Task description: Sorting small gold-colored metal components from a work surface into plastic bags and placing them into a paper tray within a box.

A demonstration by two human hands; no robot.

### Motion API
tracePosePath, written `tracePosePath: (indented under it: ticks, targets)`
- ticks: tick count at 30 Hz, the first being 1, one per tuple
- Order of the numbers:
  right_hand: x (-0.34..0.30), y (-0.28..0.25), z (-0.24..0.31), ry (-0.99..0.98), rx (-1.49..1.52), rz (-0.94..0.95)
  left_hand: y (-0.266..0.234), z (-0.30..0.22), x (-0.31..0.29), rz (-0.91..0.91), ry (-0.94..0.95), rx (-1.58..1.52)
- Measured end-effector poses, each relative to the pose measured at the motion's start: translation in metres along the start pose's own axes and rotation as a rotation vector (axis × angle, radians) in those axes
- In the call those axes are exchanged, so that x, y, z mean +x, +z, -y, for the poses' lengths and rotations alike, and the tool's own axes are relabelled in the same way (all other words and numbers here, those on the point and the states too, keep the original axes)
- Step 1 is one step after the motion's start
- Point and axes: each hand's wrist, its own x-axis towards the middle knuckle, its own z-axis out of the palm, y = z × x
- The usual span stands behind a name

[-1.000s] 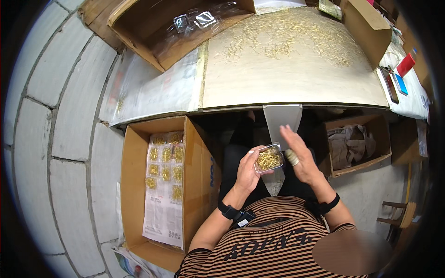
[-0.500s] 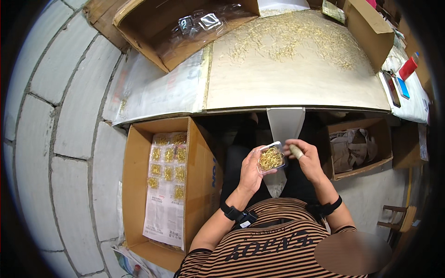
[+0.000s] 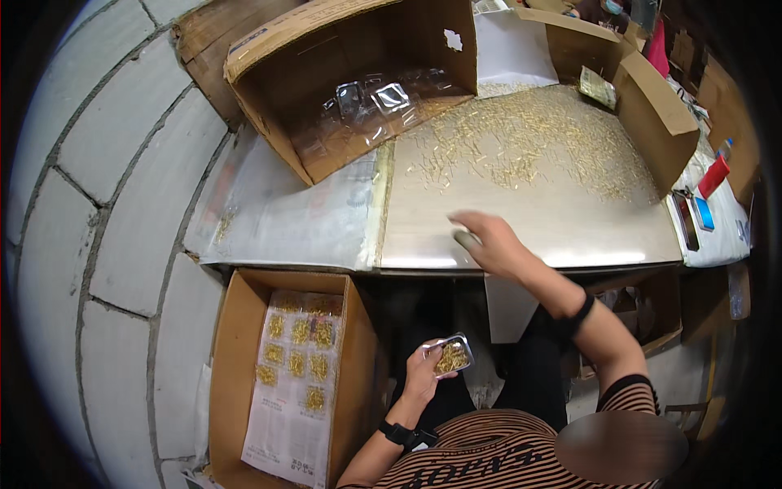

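Observation:
My left hand (image 3: pixel 418 380) grips a small clear plastic box (image 3: pixel 465 347) over my lap, its thumb along the rim. Thin gold-coloured metal pieces (image 3: pixel 450 359) fill the box. Over the near part of the table (image 3: pixel 423 228), my right hand (image 3: pixel 489 244) is stretched toward the left, fingers extended and nothing seen in them. A pale covering wraps one of its digits. Many more of the gold pieces (image 3: pixel 521 143) lie scattered across the table's far half, beyond my right hand.
A tipped cardboard box (image 3: pixel 269 106) at the far left holds clear plastic boxes (image 3: pixel 391 98). Lower left, a carton (image 3: pixel 358 391) contains several filled boxes (image 3: pixel 297 364) on newspaper. A cardboard flap (image 3: pixel 656 122), a red object (image 3: pixel 713 177) and a blue one (image 3: pixel 704 214) stand right.
My right hand has left the plastic box and moved up over the table. My left hand still holds the box, now lower in view. The view has shifted toward the table's far side.

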Motion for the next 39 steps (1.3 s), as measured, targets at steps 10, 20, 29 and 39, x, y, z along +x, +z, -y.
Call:
tracePosePath:
  ticks: [10, 20, 29, 39]
  targets:
    - [0.079, 0.016, -0.058, 0.033, -0.547, 0.487, -0.024, 0.007, 0.018, 0.098, -0.17, -0.019]
    - [-0.053, -0.062, -0.04, 0.198, 0.041, 0.235, 0.005, 0.034, 0.046, 0.208, -0.325, 0.028]
    - [-0.065, -0.027, -0.04, 0.098, -0.387, 0.133, 0.033, 0.07, 0.065, 0.249, -0.428, -0.072]
    - [-0.193, -0.055, 0.02, 0.096, -0.188, 0.046, 0.059, 0.062, 0.072, 0.311, -0.436, 0.054]
